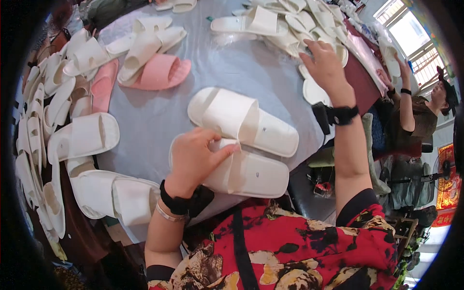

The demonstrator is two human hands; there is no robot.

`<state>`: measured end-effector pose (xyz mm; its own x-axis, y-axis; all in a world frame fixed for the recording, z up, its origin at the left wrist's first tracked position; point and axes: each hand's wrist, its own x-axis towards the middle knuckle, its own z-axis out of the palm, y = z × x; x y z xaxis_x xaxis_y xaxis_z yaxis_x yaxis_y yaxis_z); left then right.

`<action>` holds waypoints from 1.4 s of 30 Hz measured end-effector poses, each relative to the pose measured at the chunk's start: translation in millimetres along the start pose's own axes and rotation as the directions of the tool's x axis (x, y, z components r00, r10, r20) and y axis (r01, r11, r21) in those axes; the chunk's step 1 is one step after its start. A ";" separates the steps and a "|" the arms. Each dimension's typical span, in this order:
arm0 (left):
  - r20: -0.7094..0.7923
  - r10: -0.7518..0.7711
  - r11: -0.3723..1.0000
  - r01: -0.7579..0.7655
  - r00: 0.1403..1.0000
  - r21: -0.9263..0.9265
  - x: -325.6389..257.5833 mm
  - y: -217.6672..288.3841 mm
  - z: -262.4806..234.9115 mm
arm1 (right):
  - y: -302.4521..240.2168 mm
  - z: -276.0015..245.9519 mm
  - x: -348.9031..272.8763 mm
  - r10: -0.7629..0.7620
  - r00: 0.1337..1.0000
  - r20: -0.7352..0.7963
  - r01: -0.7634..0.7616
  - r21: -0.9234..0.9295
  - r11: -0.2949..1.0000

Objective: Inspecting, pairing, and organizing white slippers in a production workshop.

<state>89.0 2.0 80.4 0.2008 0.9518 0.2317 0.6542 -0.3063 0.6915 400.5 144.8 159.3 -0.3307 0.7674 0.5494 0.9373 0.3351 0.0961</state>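
I'm pinning the near white slipper (241, 169) flat on the counter (227, 63) with my left hand (193, 159), fingers curled over its strap (steady pressure is helping), while my right hand (325, 63), open, is reaching into the slipper pile (299, 24) beyond.

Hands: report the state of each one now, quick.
Left hand: closed on the strap of the near white slipper on the table.
Right hand: open, fingers resting on the pile of white slippers.
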 end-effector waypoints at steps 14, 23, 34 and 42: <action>-0.025 0.026 1.000 -0.027 0.999 -0.015 3.6 0.0 1.1 | -92.5 -10.5 -124.0 -0.361 0.776 0.517 0.158 0.395 0.905; -0.066 -0.044 0.987 0.034 0.997 -0.156 4.9 -13.1 -4.8 | -105.3 -15.3 -100.7 -0.315 0.577 0.754 0.185 0.255 0.949; -0.008 -0.173 0.974 0.170 0.985 -0.149 9.9 -42.6 -3.8 | -114.5 -41.0 -105.6 -0.350 0.673 0.651 0.199 0.296 0.934; -0.022 -0.178 0.975 0.173 0.984 -0.137 11.8 -40.1 -4.8 | -118.4 -48.6 -125.7 -0.549 0.771 0.324 0.371 0.472 0.800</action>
<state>61.6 25.5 58.6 0.0652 0.9906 0.1204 0.5729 -0.1359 0.8082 336.4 -18.0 119.2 -0.8051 0.5843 0.1019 0.5745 0.8109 -0.1111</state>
